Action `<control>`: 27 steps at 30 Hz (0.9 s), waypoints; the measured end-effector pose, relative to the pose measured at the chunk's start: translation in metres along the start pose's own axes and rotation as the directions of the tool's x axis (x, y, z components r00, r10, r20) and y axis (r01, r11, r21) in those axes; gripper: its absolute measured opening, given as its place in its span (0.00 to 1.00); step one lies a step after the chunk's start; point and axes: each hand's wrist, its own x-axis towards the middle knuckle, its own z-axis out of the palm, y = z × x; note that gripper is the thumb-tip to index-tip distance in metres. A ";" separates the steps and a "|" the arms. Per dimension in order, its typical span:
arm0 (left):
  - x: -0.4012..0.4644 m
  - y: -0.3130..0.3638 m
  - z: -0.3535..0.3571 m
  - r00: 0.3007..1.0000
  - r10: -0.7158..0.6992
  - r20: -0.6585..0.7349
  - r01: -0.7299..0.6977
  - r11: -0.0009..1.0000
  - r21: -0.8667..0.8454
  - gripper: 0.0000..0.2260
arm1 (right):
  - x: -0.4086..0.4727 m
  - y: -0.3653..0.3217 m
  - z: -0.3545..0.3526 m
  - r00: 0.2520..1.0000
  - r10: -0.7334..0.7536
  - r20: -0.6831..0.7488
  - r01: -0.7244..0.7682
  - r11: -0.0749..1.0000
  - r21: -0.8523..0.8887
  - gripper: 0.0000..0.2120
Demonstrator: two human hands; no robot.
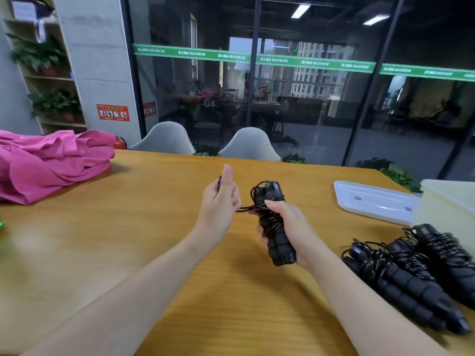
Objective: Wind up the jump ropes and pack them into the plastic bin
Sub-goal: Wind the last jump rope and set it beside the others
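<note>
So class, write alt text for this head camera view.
A right hand grips black jump rope handles while the left hand pulls its cord taut, above a wooden table. More wound ropes, a lid and bin sit right.

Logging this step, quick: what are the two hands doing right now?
Left hand: closed on the rope's loose end, thumb up.
Right hand: closed around the paired handles, cord wound round them.

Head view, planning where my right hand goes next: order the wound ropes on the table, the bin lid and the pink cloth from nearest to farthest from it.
1. Wound ropes, lower right.
2. Bin lid, right, further back.
3. Pink cloth, far left.
</note>
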 end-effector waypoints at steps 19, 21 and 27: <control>0.003 -0.038 -0.019 0.991 0.011 0.134 -0.008 1.000 -0.021 0.04 | 0.010 0.020 -0.013 0.901 -0.074 0.427 -0.064 0.952 0.298 0.30; 0.000 -0.039 -0.018 0.985 0.022 0.172 -0.024 1.000 0.009 0.05 | 0.009 0.021 -0.010 0.893 -0.106 0.438 -0.060 0.935 0.349 0.27; -0.009 -0.036 -0.014 0.971 0.070 0.227 -0.087 0.994 0.064 0.06 | 0.004 0.024 -0.007 0.872 -0.136 0.471 -0.128 0.863 0.488 0.21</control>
